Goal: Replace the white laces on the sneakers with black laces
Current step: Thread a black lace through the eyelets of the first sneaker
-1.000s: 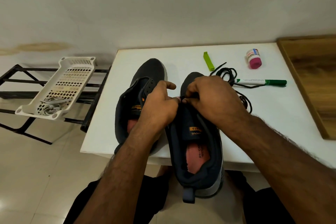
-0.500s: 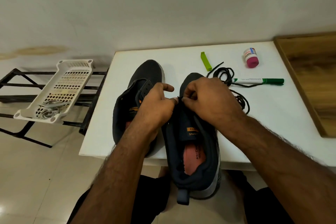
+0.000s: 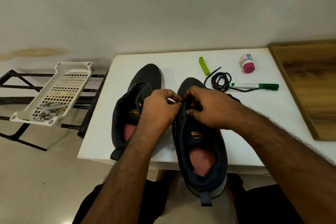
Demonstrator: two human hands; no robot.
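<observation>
Two dark grey sneakers without laces lie on a white table point(image 3: 263, 125). The left sneaker point(image 3: 147, 76) lies flat with its heel at the front edge. The right sneaker point(image 3: 200, 151) hangs with its heel over the table's edge towards me. My left hand point(image 3: 158, 107) and my right hand point(image 3: 209, 107) meet at the right sneaker's upper eyelets, fingers curled and pinching there. A black lace point(image 3: 221, 81) lies coiled behind my right hand, one strand running under it towards the shoe. What the fingertips pinch is hidden.
A green marker point(image 3: 254, 86), a light green clip point(image 3: 204, 66) and a small pink-capped bottle point(image 3: 246, 64) lie at the table's back. A wooden board point(image 3: 309, 85) adjoins on the right. Left of the table, a white plastic basket point(image 3: 60, 92) holding white laces sits on a black metal rack point(image 3: 16, 87).
The right sneaker has slid a little towards me. My right hand's fingers have shifted on the eyelets, thumb now lower. The left hand stays pinching at the same spot.
</observation>
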